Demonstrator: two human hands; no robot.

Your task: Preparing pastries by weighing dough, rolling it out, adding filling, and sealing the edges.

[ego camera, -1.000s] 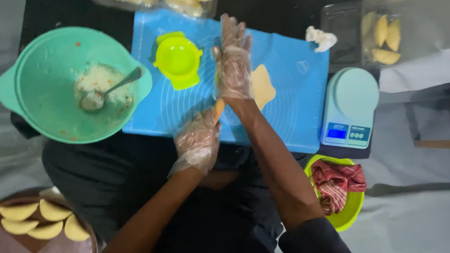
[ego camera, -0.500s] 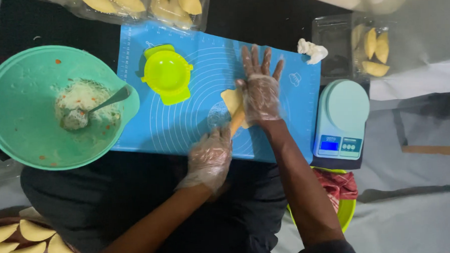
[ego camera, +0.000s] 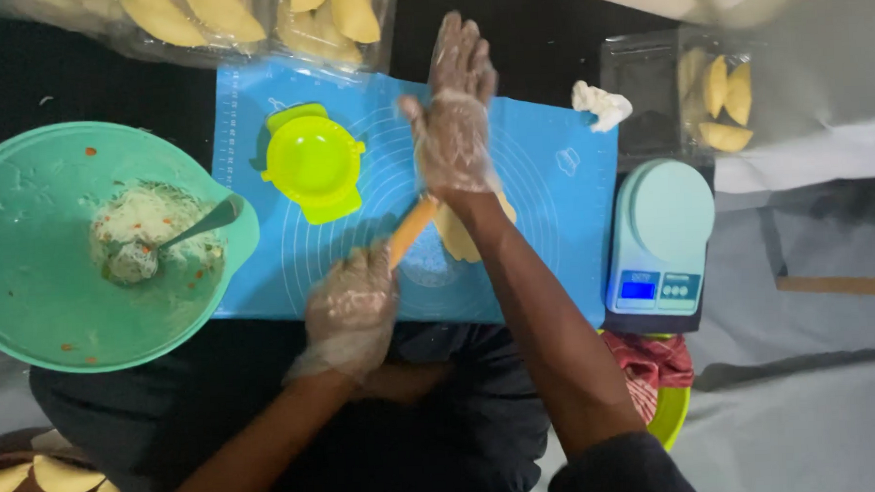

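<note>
Both hands wore thin clear gloves. The left hand [ego camera: 351,310], low in the middle of the frame, was curled shut around the near end of a wooden rolling pin [ego camera: 410,230]. The right hand [ego camera: 455,119] lay flat and open, fingers stretched toward the top of the frame, its palm pressing the pin's far end. The pin slanted over a pale piece of dough [ego camera: 461,237] on a blue mat [ego camera: 553,213]. A lime-green dumpling press [ego camera: 312,163] sat on the mat's upper left. At the left edge stood a green bowl [ego camera: 32,309] with filling and a spoon [ego camera: 199,223]; to the right, a kitchen scale [ego camera: 660,238]. Bags of folded pastries [ego camera: 255,15] lay along the top, on a dark surface.
</note>
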